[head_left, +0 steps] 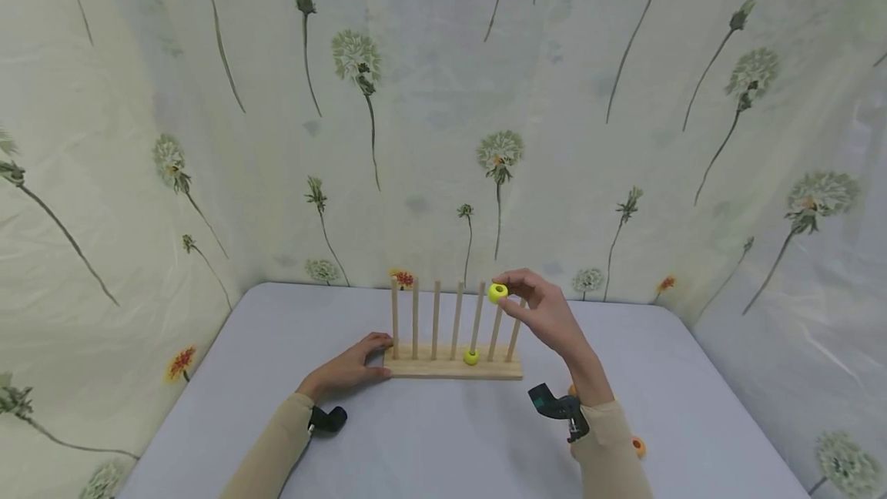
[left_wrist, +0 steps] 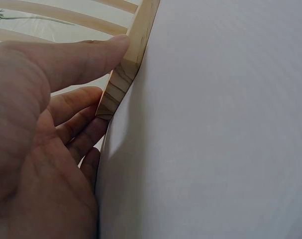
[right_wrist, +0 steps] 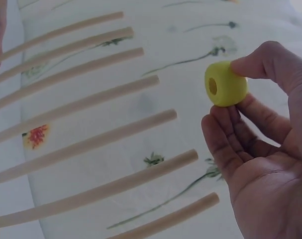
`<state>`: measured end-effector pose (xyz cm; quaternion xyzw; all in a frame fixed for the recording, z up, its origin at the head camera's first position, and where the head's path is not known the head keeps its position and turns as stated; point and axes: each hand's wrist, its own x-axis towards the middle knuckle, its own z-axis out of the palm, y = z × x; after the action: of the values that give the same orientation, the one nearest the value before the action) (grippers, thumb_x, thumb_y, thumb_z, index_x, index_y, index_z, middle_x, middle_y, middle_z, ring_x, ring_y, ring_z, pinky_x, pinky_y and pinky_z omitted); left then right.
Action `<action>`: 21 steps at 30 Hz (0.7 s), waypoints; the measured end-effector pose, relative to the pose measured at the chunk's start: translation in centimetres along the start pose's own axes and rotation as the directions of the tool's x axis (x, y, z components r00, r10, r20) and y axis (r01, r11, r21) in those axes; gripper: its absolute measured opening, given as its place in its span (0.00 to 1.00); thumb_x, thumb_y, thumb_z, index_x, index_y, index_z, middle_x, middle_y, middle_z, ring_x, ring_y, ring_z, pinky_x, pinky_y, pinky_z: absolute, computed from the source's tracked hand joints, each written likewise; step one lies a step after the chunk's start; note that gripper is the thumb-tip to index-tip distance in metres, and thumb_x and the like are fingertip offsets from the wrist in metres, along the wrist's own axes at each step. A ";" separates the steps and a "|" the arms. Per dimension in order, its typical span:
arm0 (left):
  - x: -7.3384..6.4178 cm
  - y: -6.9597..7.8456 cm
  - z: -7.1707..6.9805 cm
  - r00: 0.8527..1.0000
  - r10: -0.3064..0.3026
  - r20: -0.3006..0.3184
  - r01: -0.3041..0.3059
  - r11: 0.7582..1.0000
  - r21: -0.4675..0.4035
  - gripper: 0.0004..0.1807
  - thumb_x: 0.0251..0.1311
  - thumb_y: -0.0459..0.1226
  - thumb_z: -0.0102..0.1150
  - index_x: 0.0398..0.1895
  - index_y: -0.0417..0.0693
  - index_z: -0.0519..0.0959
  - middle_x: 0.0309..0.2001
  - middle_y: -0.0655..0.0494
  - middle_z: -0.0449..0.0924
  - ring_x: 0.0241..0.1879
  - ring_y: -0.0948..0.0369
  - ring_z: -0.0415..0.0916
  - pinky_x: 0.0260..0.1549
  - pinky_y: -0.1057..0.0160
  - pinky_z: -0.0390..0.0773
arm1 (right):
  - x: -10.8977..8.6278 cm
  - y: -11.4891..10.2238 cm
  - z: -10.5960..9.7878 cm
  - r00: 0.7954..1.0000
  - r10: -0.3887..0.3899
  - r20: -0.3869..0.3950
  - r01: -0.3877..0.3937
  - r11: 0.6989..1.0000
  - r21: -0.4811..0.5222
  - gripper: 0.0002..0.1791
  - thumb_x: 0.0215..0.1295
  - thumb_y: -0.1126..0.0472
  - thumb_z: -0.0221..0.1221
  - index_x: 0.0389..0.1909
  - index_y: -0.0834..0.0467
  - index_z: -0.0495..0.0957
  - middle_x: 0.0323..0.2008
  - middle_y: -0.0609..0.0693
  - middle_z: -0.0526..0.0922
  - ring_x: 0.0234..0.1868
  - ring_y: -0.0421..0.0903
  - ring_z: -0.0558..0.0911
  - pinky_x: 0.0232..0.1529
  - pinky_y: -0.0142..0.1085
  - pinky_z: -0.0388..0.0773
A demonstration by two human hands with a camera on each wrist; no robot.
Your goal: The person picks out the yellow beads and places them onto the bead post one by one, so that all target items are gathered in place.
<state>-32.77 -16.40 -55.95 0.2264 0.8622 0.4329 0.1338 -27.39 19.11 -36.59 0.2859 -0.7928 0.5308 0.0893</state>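
Note:
A wooden peg rack (head_left: 452, 368) with several upright pegs stands on the table. My left hand (head_left: 352, 366) grips the left end of its base, thumb on the front side and fingers behind, as the left wrist view shows at the wood's end (left_wrist: 122, 82). Up near the peg tops, my right hand (head_left: 543, 310) pinches a yellow bead (right_wrist: 225, 84) between thumb and fingers. The bead's hole faces the pegs in the right wrist view, and it is apart from their tips. Another yellow bead (head_left: 471, 357) sits low on a peg right of the middle, at the base.
An orange bead (head_left: 638, 447) lies on the white table (head_left: 430, 437) beside the right sleeve. More orange (head_left: 572, 390) shows partly hidden behind the right forearm. A curtain with dandelion prints (head_left: 430, 137) hangs behind the table and along its sides.

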 end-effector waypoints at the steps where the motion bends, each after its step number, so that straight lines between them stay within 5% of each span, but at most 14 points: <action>1: 0.0 0.0 0.0 1.000 0.000 0.000 0.000 1.000 -0.003 0.35 0.60 0.47 0.63 0.69 0.50 0.65 0.74 0.50 0.53 0.74 0.46 0.47 0.70 0.40 0.50 | 0.1 0.1 -0.1 1.000 -0.002 0.000 0.002 1.000 0.004 0.17 0.63 0.70 0.61 0.52 0.67 0.75 0.51 0.60 0.78 0.51 0.37 0.78 0.51 0.26 0.76; 15: 0.2 -0.3 0.0 1.000 0.009 0.006 -0.009 1.000 -0.010 0.35 0.59 0.48 0.64 0.69 0.52 0.66 0.73 0.51 0.54 0.74 0.46 0.47 0.70 0.40 0.50 | 2.2 0.6 -0.4 1.000 0.025 -0.009 -0.025 0.999 -0.038 0.18 0.63 0.69 0.61 0.54 0.65 0.76 0.52 0.59 0.78 0.52 0.48 0.78 0.50 0.24 0.76; 21: 0.2 -0.3 -0.1 1.000 0.027 0.004 -0.026 1.000 -0.004 0.35 0.59 0.47 0.64 0.69 0.49 0.66 0.73 0.49 0.55 0.74 0.45 0.49 0.69 0.39 0.51 | 3.0 3.1 -0.2 0.999 0.034 -0.028 -0.036 0.996 -0.087 0.18 0.64 0.62 0.62 0.55 0.58 0.77 0.52 0.53 0.79 0.55 0.50 0.78 0.57 0.37 0.76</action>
<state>-33.01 -16.51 -56.16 0.2384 0.8579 0.4360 0.1304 -31.60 19.05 -37.64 0.2608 -0.8189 0.5009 0.1027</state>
